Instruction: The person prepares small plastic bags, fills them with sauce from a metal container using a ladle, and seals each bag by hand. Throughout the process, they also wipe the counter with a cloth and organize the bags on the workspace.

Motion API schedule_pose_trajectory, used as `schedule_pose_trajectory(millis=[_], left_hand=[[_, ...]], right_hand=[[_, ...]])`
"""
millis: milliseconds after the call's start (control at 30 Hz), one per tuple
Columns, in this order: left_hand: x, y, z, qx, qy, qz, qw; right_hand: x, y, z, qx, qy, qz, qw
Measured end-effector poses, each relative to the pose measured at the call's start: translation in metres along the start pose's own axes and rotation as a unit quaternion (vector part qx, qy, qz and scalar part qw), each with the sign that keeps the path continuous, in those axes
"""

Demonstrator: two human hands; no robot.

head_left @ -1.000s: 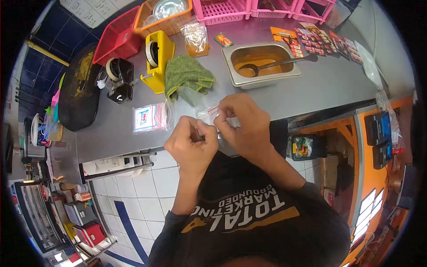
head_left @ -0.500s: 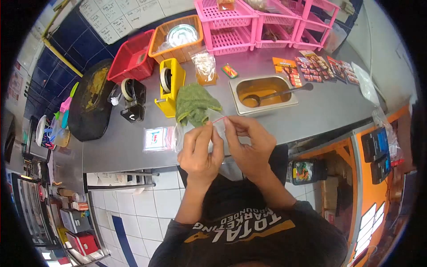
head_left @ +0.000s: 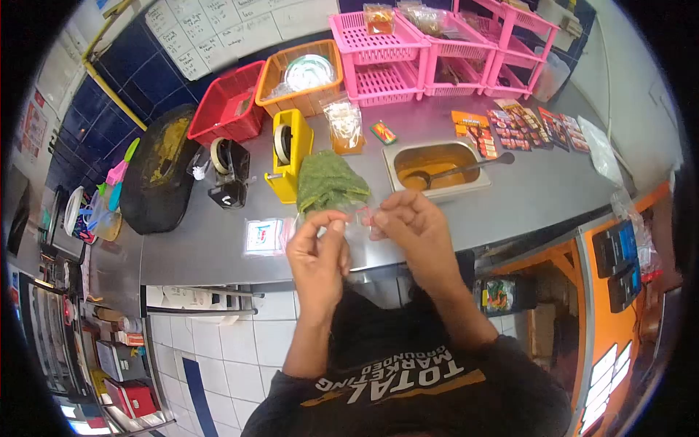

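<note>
Over the front edge of the steel counter, my right hand (head_left: 415, 227) pinches a small clear plastic bag (head_left: 362, 218) with a red strip at its top. My left hand (head_left: 317, 251) is closed, thumb against forefinger, just left of the bag; whether it grips the bag's edge is too small to tell. Behind the hands lies a crumpled green cloth (head_left: 329, 182). To the left is a stack of small clear bags (head_left: 265, 237) with a printed label. A steel pan (head_left: 439, 191) of orange-brown sauce with a ladle (head_left: 466, 168) in it stands behind my right hand.
Yellow (head_left: 293, 156) and black (head_left: 228, 175) tape dispensers stand left of the cloth. Behind are red (head_left: 227, 104) and orange (head_left: 302, 76) baskets and pink racks (head_left: 382, 54). Printed packets (head_left: 512, 124) lie at the right, a black bag (head_left: 157, 171) at the left.
My hands have moved slightly apart. The bag's red strip, stretched between both hands before, now shows bent beside my right fingers. The view has shifted slightly.
</note>
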State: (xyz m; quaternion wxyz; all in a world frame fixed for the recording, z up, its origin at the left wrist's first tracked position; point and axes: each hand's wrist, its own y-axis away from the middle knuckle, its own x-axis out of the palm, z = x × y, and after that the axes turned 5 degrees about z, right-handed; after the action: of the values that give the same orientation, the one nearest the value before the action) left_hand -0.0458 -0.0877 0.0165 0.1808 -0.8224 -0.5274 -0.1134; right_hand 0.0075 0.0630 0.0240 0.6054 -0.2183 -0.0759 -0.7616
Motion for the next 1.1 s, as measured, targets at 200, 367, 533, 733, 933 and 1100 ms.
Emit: schedule_pose_trajectory(millis=[200,367,533,733,933,1100], left_hand=[[0.012,-0.004,0.003,0.129,-0.220,-0.026,0.967],[0.016,-0.004,0.015,0.249,-0.363,-0.032,0.897],[0.006,0.005,-0.001,-0.048,-0.080,0.009,0.996],[-0.037,0.028,-0.008,-0.219,0.234,0.277,0.906],[-0.043,0.035,-0.020,0.103,-0.163,0.037,0.981],[-0.044,0.029,-0.016,0.193,-0.221,-0.136,0.946]], right_hand=[[-0.005,-0.011,-0.003,-0.086,0.029,0.010,0.996],[0.002,-0.005,-0.009,-0.155,0.159,-0.044,0.974],[-0.025,-0.006,-0.004,0.055,0.018,0.047,0.997],[-0.040,0.000,-0.009,0.184,-0.086,0.090,0.975],[0.016,-0.002,-0.021,0.007,0.138,0.074,0.988],[0.061,0.002,-0.034,-0.118,0.158,0.162,0.967]])
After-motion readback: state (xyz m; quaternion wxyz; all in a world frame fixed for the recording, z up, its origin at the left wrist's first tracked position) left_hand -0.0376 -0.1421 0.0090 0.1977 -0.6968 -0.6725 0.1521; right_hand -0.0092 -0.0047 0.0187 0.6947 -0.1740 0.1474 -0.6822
